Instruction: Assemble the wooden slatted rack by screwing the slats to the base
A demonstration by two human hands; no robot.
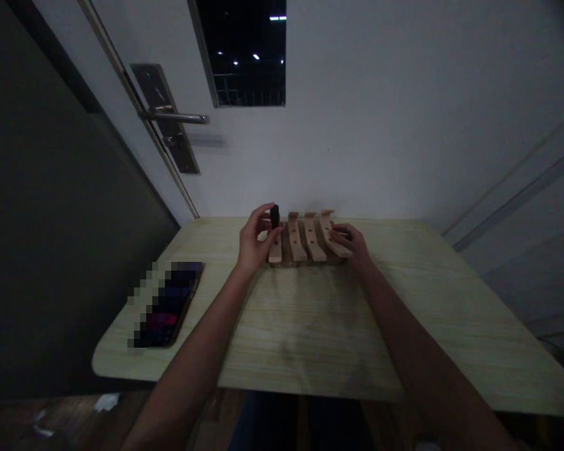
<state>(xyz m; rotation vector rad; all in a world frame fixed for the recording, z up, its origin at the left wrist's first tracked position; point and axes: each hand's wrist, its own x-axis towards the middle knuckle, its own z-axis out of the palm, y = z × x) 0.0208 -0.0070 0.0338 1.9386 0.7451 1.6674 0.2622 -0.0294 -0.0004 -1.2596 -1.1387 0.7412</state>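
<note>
Several curved pale wooden strips [311, 241] with dark holes stand side by side on a brown wooden base [305, 264] near the table's far edge. My left hand [254, 239] is at the leftmost strip [275, 252], thumb and index finger closed on a small black block [275, 216] held upright above it. On the other side, my right hand [352, 243] has its fingers curled round the side of the rightmost strip [334, 243], which sits tilted compared with the others. My palm side and some fingertips are hidden.
The light wood-grain table [305, 338] stands against a white door [380, 125] with a metal handle [178, 118] and a dark window [249, 50]. A phone [172, 307], partly pixelated, lies at the left edge. White scraps [106, 402] lie on the floor.
</note>
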